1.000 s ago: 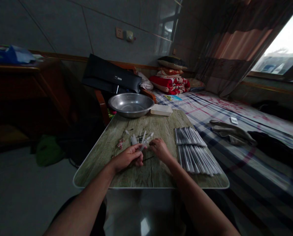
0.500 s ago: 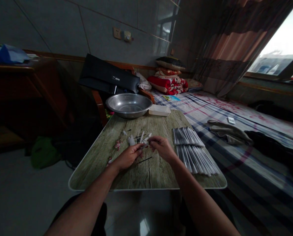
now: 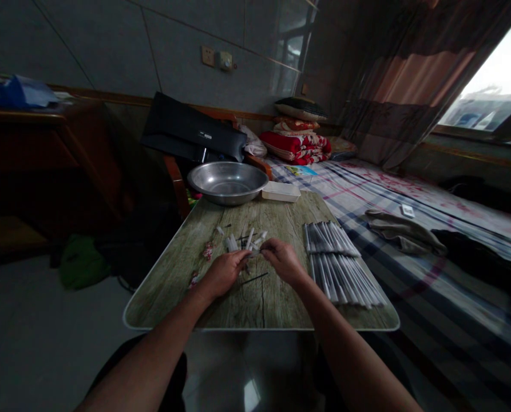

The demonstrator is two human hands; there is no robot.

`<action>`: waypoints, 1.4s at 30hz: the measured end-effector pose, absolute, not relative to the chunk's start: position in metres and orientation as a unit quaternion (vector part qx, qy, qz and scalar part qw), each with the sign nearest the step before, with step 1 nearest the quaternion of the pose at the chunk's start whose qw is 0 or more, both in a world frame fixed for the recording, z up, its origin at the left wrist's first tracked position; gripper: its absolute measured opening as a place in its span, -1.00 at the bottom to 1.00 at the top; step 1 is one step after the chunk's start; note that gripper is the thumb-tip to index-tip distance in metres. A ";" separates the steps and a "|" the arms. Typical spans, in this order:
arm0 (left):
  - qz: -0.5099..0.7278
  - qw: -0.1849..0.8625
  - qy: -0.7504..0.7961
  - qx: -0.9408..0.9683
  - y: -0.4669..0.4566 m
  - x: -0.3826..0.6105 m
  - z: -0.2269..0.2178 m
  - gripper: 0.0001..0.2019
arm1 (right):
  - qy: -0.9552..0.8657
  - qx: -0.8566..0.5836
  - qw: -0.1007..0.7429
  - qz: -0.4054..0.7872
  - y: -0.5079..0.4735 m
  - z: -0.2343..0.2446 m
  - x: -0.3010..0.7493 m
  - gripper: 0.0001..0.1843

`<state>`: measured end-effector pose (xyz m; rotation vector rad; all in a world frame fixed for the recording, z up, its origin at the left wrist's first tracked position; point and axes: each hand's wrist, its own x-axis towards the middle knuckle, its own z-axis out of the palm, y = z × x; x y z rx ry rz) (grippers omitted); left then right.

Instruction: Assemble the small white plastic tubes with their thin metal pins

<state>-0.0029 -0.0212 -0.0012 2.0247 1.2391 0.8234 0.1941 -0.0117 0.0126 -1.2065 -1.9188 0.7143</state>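
My left hand (image 3: 226, 272) is closed in a pinch over the middle of the wood-grain table (image 3: 281, 312). My right hand (image 3: 283, 260) pinches from the other side, fingertips close to the left ones. Between them shows a thin pale piece (image 3: 255, 252), too small and blurred to name. Just beyond the fingers lie several short whitish translucent tubes (image 3: 232, 243) and thin dark rods. Another thin black rod (image 3: 255, 278) lies nearer to me between the wrists. Small red-and-white bits (image 3: 208, 250) sit left of the tubes.
Two rows of slim white-and-grey pen-like sticks (image 3: 345, 277) lie at the table's right. A steel basin (image 3: 228, 183) and a shallow white tray (image 3: 281, 192) stand at the far edge. A bed (image 3: 349, 197) with checked sheet borders the right side.
Both hands stay over the same spot, with the right fingertips slightly farther from the left ones. The whole view has shifted a little; the things on the table look unmoved.
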 end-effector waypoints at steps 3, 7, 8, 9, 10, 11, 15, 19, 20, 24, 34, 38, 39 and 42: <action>0.316 0.307 0.465 0.768 -0.022 -0.003 0.000 -0.67 | -0.766 -0.467 0.365 0.249 -0.014 0.016 0.194 -0.90; 0.311 0.366 0.453 0.751 -0.024 -0.006 0.003 -0.65 | -0.747 -0.445 0.389 0.306 -0.015 0.016 0.194 -0.92; 0.303 0.393 0.445 0.745 -0.024 -0.007 0.003 -0.64 | -0.738 -0.434 0.397 0.331 -0.015 0.015 0.194 -0.92; 0.298 0.421 0.435 0.738 -0.023 -0.008 0.003 -0.63 | -0.730 -0.423 0.405 0.354 -0.015 0.015 0.194 -0.93; 0.295 0.447 0.424 0.730 -0.023 -0.010 0.003 -0.62 | -0.723 -0.412 0.412 0.371 -0.015 0.015 0.194 -0.94; 0.296 0.471 0.412 0.722 -0.022 -0.012 0.002 -0.63 | -0.719 -0.403 0.418 0.383 -0.015 0.015 0.194 -0.94; 0.290 0.550 0.377 0.686 -0.020 -0.017 -0.002 -0.64 | -0.711 -0.390 0.422 0.404 -0.016 0.015 0.194 -0.92; 0.288 0.557 0.381 0.679 -0.020 -0.016 -0.005 -0.63 | -0.721 -0.426 0.392 0.380 -0.017 0.014 0.193 -0.89; 0.293 0.544 0.385 0.685 -0.020 -0.015 -0.005 -0.64 | -0.733 -0.440 0.383 0.351 -0.017 0.015 0.193 -0.91; 0.301 0.483 0.397 0.720 -0.025 -0.009 -0.004 -0.63 | -0.777 -0.484 0.346 0.206 -0.018 0.013 0.190 -0.73; 0.307 0.426 0.422 0.739 -0.024 -0.009 -0.001 -0.62 | -0.700 -0.437 0.376 0.422 -0.013 -0.001 0.196 -0.77; 0.298 0.408 0.427 0.750 -0.023 -0.010 -0.004 -0.63 | -0.722 -0.435 0.378 0.383 -0.015 0.003 0.196 -0.91; 0.298 0.407 0.423 0.753 -0.023 -0.010 -0.004 -0.63 | -0.739 -0.441 0.370 0.349 -0.016 0.005 0.196 -0.92; 0.305 0.408 0.407 0.758 -0.025 -0.007 -0.004 -0.64 | -0.775 -0.466 0.333 0.267 -0.017 0.007 0.196 -0.69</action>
